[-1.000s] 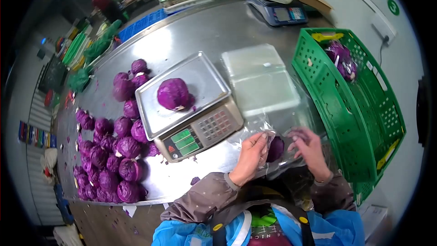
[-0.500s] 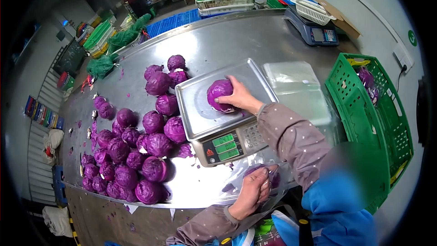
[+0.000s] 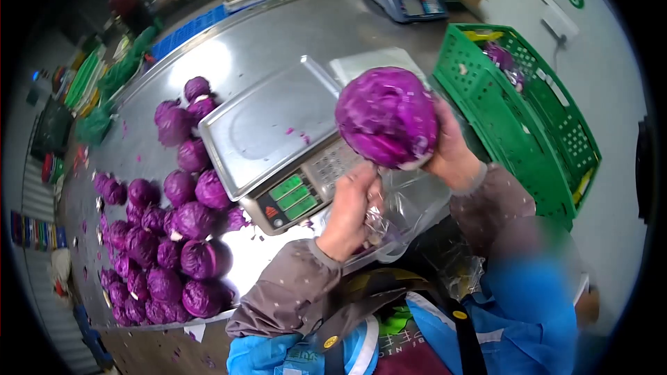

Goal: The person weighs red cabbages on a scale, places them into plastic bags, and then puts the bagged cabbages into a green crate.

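My right hand (image 3: 455, 149) is closed around a whole red cabbage (image 3: 385, 118), raised above the table's near right part. Just below and left of it, my left hand (image 3: 351, 212) is closed on the gathered part of a clear plastic bag (image 3: 390, 221); what the bag contains is hard to make out. Beyond my left hand is a digital scale (image 3: 278, 203), whose steel tray (image 3: 267, 132) carries only small purple leaf scraps. Flat clear bags (image 3: 375, 62) lie beside the tray, partly hidden by the raised cabbage.
Several red cabbages (image 3: 167, 285) are piled on the left of the steel table (image 3: 285, 28). At the right stands a green crate (image 3: 514, 125) with a bagged cabbage (image 3: 499, 55) inside. A second scale (image 3: 403, 1) sits at the back. A person (image 3: 124, 1) is far left.
My right hand has lifted the cabbage off the scale tray and brought it toward me. My left hand keeps the plastic bag. The view has turned, so the table appears further left.
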`<state>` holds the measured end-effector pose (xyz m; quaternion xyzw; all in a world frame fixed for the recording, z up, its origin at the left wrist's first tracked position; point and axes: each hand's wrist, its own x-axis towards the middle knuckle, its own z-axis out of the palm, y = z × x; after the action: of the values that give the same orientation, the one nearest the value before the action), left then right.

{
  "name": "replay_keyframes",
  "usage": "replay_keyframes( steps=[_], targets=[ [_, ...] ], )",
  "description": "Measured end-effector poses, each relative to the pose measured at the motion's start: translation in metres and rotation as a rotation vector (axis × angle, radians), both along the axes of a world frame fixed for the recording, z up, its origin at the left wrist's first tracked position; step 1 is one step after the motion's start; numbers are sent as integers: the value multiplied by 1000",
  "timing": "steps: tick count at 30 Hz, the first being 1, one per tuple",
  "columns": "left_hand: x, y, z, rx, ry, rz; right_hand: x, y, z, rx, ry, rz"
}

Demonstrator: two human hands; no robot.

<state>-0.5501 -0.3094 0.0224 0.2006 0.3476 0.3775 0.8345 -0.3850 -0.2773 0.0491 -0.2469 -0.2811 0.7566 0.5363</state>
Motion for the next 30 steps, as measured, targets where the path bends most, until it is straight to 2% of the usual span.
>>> replay_keyframes(
  steps=[1,2,4,6,8,9,10,12,14,16,17,18,20,22,23,24,26,27,28,30],
  targets=[
    [6,9,4,94,26,-92,13,-15,2,11,84,-33],
    [18,15,11,105,20,-95,30,-23,-3,75,291,58],
    [38,21,10,67,-84,-25,48,-49,-6,22,538,82],
    [58,26,16,247,106,-62,58,-69,-24,116,599,33],
    [87,24,31,239,238,-35,65,-90,-40,203,665,-12],
    [82,33,7,380,150,-191,68,-100,-45,36,538,-78],
    [86,32,-3,385,154,-200,70,-108,-49,-129,409,-139],
    [93,26,-13,401,293,-263,78,-120,-70,-247,380,-177],
    [101,17,-13,477,399,-267,78,-130,-83,-242,91,-378],
    [117,6,-19,1089,746,-9,80,-137,-85,-219,53,-404],
    [120,-4,-8,1065,841,-52,80,-140,-87,-236,-84,-447],
    [125,-9,-11,1156,850,-42,80,-142,-88,-250,-220,-490],
    [135,-32,-21,1342,819,-39,81,-144,-94,-279,-284,-459],
    [135,-60,-31,1544,792,-143,84,-147,-134,-149,-784,-464],
    [129,-70,-30,1578,873,-234,79,-143,-129,-203,-580,-499],
    [121,-77,-28,1573,881,-231,81,-145,-128,-202,-578,-491],
    [102,-90,-25,1535,1164,-101,85,-149,-123,-415,-360,-259],
    [90,-96,-32,1430,1326,-111,86,-150,-112,-445,-189,-203],
    [78,-97,-44,1334,1365,-52,87,-150,-114,-442,-166,-151],
    [59,-105,-61,1081,1417,-74,82,-145,-116,-572,-66,-107]
  ],
)
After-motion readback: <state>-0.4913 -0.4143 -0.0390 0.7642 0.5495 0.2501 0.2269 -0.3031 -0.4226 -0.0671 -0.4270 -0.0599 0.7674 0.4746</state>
